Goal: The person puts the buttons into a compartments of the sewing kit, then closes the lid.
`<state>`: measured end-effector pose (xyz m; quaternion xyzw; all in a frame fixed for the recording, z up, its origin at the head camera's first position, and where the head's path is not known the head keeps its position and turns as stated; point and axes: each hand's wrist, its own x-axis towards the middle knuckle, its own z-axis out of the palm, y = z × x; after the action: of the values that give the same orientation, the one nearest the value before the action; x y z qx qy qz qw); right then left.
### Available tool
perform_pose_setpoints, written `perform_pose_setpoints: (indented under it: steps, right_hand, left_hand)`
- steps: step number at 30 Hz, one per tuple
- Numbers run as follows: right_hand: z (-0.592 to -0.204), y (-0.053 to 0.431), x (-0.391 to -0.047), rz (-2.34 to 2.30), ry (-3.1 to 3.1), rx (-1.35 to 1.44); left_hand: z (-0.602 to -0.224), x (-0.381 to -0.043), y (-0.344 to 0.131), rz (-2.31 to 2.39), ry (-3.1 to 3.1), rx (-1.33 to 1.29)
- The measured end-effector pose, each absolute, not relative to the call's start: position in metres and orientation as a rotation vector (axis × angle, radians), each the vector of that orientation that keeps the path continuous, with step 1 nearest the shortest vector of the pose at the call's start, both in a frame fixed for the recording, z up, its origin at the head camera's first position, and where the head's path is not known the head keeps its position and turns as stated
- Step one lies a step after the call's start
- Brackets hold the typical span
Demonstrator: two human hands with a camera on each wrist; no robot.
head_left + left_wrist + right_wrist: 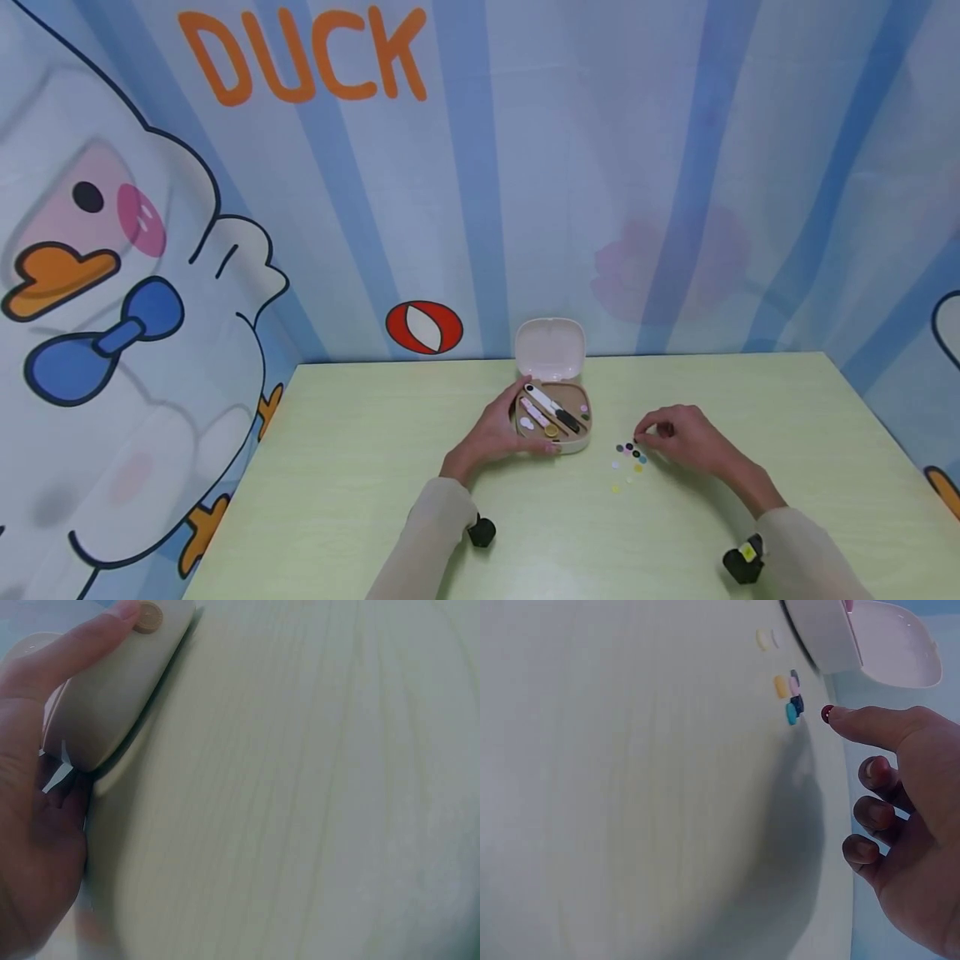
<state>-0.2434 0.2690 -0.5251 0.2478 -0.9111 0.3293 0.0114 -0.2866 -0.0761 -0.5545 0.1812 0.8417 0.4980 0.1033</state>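
My left hand point(495, 429) grips the left side of an open sewing box point(576, 446), its thumb along the front wall. In the left wrist view the thumb point(97, 641) lies beside a round tan clasp point(148, 616). The box's tray holds a slim white-and-black tool point(553, 408), a pink tool point(534, 413) and a small gold disc point(552, 431). My right hand point(686, 437) pinches a small dark red button point(827, 713) between thumb and index finger, above the table. Below it lie several loose coloured buttons point(781, 687).
The box's pale lid point(550, 348) stands raised at the table's back edge, before a duck-print curtain point(525, 167). Yellow buttons point(616, 489) lie nearer the front of the pale wooden table point(360, 483). Black wrist cameras point(482, 532) sit under both sleeves.
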Motion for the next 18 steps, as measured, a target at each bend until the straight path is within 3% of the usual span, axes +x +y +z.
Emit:
perform_pose_setpoints:
  steps: [18]
  right_hand:
    - [-0.498,0.242,-0.262,1.116,-2.820,0.830]
  left_hand:
    - [-0.555,-0.287,-0.077,1.471,2.486,0.547]
